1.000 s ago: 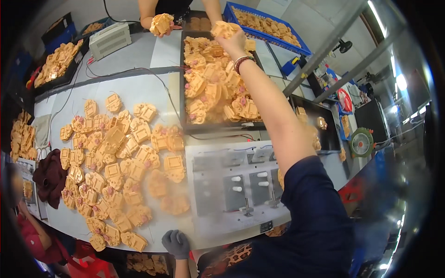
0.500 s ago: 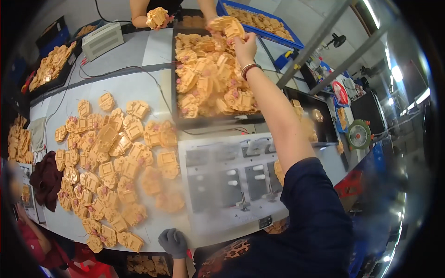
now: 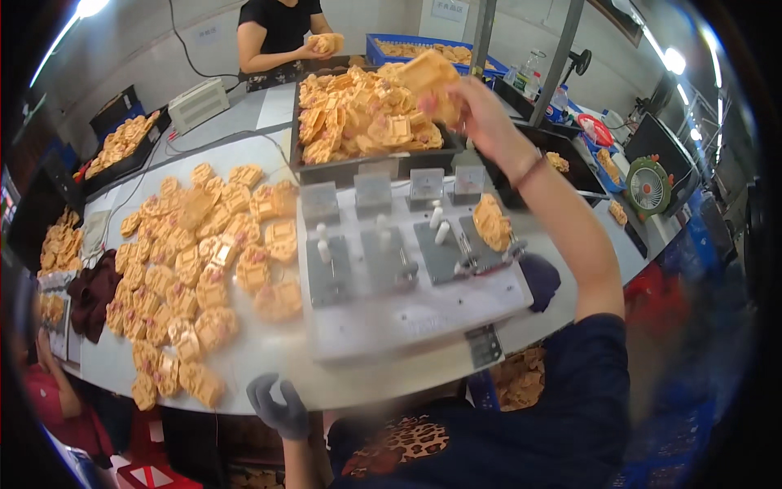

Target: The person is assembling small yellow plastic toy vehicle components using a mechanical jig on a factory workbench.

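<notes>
My right hand [image 3: 487, 122] is raised over the right end of a black tray [image 3: 371, 169] heaped with orange plastic parts. Its fingers are closed on a moulded orange plastic part [image 3: 428, 75], blurred by motion; a second piece may hang below it. My left hand [image 3: 279, 406], in a grey glove, hovers at the table's front edge, fingers curved apart and holding nothing. Between them stands a white fixture [image 3: 407, 322] with grey plates, white pegs and metal clamps. One orange part [image 3: 491, 223] rests at its rightmost station.
Many orange parts [image 3: 213, 287] cover the table to the left. A person [image 3: 281, 37] across the table holds another part. Beyond are a blue crate [image 3: 376, 55] and a light-coloured instrument box [image 3: 198, 106]. On the right are a second black tray [image 3: 582, 186] and a green fan [image 3: 649, 186].
My right hand has drawn the plastic part rightward from the far side of the tray. The view has tilted up, and my left hand's fingers look more spread.
</notes>
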Demonstrator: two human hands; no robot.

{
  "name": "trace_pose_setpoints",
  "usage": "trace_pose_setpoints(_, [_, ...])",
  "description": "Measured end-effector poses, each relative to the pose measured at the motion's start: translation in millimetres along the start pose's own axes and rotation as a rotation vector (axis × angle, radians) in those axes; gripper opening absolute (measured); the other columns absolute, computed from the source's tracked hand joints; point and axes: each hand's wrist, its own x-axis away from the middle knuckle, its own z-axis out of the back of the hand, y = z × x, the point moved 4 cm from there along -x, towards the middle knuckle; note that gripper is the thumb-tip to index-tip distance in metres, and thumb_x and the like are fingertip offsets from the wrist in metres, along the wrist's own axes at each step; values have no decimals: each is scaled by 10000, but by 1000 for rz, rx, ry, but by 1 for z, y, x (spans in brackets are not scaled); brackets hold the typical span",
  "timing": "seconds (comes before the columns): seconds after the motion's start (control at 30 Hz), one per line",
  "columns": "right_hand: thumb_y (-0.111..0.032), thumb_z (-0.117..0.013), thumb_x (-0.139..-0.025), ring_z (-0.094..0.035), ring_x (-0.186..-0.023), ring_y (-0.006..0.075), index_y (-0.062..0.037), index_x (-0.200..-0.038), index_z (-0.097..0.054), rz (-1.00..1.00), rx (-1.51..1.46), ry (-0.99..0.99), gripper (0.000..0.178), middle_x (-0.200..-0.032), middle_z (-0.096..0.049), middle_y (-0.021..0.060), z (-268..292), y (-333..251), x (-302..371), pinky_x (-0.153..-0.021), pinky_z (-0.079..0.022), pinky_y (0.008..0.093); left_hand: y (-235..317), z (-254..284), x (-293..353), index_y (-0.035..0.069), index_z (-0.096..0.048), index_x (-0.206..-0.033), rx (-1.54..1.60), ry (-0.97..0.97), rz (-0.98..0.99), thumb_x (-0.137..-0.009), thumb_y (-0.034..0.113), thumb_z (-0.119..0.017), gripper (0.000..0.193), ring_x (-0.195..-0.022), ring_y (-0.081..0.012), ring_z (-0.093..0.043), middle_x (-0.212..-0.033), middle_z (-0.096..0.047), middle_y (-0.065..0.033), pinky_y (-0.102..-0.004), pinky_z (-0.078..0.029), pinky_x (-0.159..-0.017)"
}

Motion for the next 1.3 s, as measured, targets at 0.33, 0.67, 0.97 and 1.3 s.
trace_pose_setpoints(0.33, [-165, -644, -910, -506, -987, 104, -86, -1093, -448, -30, -246, -212, 280, -1053, -495, 64, -140, 111, 300, -745, -486, 252, 113, -13, -26, 0, -367, -1377, 768, -571, 471, -927, 362, -562, 609, -1146, -192, -513, -1283, -494, -115, -327, -434, -950])
trace_pose_setpoints(0.67, [-156, -700, -749, -470, -1095, 350, -10, -1318, -365, 384, 424, -144, 677, -1189, -446, 214, -147, 142, 221, -916, -421, 394, 59, -95, -213, 79, -466, -1313, 725, -555, 379, -907, 259, -563, 454, -978, -187, -621, -1080, -598, -95, -293, -529, -793])
trace_pose_setpoints(0.97, [-62, -601, -677, -564, -823, 316, -67, -1067, -553, 354, 398, -181, 393, -917, -535, 121, -146, 153, 215, -675, -484, 394, 51, -169, -229, 58, -491, -1238, -111, -982, 111, -838, 438, -570, 557, -945, -321, -643, -989, -639, -241, -366, -486, -809])
trace_pose_setpoints(1.3, [-45, -638, -702, -576, -680, 239, -77, -1136, -551, 371, 378, -51, 444, -838, -581, 89, -136, 139, 226, -589, -473, 336, 88, -161, -209, 84, -450, -1316, -386, -914, -40, -920, 439, -494, 534, -759, -302, -622, -865, -641, -201, -384, -479, -760])
